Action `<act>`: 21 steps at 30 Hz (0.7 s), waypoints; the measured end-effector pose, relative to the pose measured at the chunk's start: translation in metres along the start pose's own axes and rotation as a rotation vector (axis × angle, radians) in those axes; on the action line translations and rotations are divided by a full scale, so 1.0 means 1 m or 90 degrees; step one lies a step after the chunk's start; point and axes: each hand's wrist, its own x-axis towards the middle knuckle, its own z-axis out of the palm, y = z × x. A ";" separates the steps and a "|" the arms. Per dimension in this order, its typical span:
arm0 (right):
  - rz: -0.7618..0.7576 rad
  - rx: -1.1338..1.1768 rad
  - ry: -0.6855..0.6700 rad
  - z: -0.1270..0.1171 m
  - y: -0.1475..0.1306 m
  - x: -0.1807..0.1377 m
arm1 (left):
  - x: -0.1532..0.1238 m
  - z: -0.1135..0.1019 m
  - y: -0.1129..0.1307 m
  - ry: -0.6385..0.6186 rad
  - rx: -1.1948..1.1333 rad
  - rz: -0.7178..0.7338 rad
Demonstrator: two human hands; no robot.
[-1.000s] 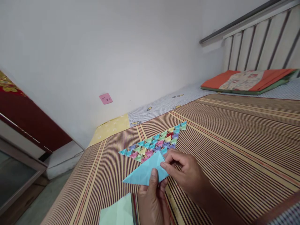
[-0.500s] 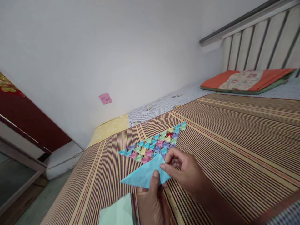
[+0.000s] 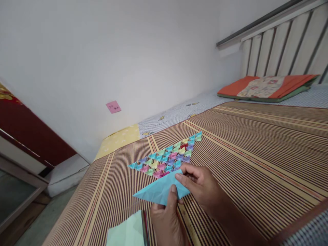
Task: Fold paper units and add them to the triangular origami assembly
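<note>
A folded sheet of blue paper (image 3: 160, 190), long and pointed at its left end, is held between both hands above the mat. My left hand (image 3: 167, 218) grips its lower edge, thumb on top and fingers underneath. With thumb and forefinger, my right hand (image 3: 198, 182) pinches the upper right part of the paper. Just beyond lie rows of small folded paper pieces (image 3: 166, 158) in blue, green, pink, purple, yellow and red, laid out in a triangle. A pale green sheet of paper (image 3: 126, 230) lies left of my left hand, partly cut off by the frame.
The striped mat (image 3: 243, 147) covers the bed. Against the white wall is a pink sticky note (image 3: 113, 107) with writing. A folded orange and floral cloth (image 3: 266, 87) lies at the far right by the slatted headboard (image 3: 282, 48). The bed's left side drops to the floor (image 3: 48, 218).
My right thumb and forefinger have shifted onto the blue paper's upper right corner, and its top point now looks folded down. The left hand keeps its hold.
</note>
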 end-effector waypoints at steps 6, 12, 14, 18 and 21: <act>-0.006 0.003 0.010 -0.004 -0.002 0.002 | -0.006 0.005 0.001 -0.087 -0.095 -0.080; 0.039 0.082 0.013 -0.002 0.008 0.003 | -0.002 -0.002 -0.003 -0.055 0.078 -0.012; 0.033 0.066 0.027 -0.001 0.007 0.003 | -0.002 -0.002 -0.002 -0.059 0.115 -0.002; 0.024 0.027 0.014 -0.003 0.003 0.002 | -0.003 0.000 0.000 -0.092 0.042 -0.004; 0.020 0.027 0.004 -0.003 0.002 0.003 | -0.003 0.001 -0.001 -0.105 -0.015 -0.025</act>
